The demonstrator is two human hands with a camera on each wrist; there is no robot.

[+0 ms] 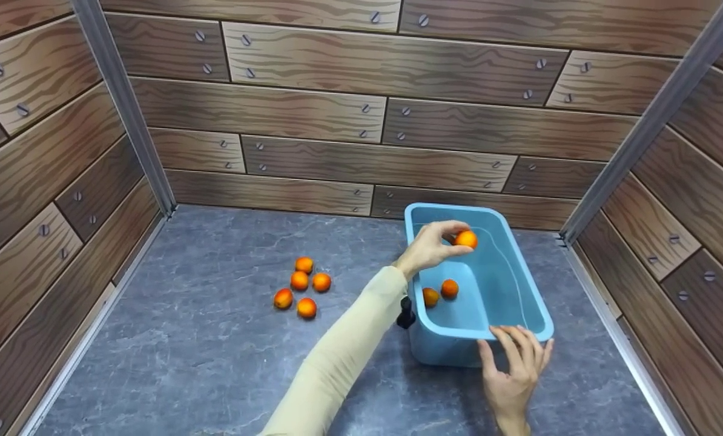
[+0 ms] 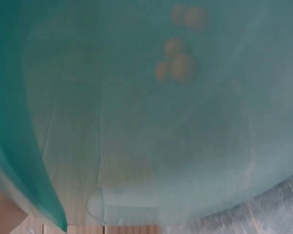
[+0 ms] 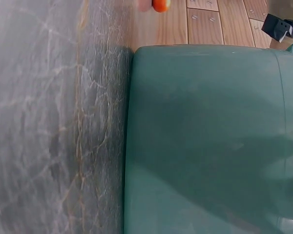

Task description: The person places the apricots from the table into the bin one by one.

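My left hand point(image 1: 432, 247) is over the light blue plastic tub point(image 1: 425, 332), pinching a small orange fruit point(image 1: 466, 240) between thumb and fingers. Inside the tub, two more orange fruits point(image 1: 449, 289) lie on the bottom near its left wall. My right hand point(image 1: 515, 372) grips the tub's near rim, fingers over the edge and thumb against the outer wall. In the left wrist view, the tub's wall point(image 2: 112, 122) fills most of the picture, with several fruits showing blurred through it. The tub's side point(image 3: 205, 136) covers much of the right wrist view.
Several orange fruits point(image 1: 306, 307) lie in a loose cluster on the grey marbled surface point(image 1: 186, 339), left of the tub. Wood-patterned panels point(image 1: 313, 112) stand at the back and both sides, with grey metal strips point(image 1: 128, 109) at the corners.
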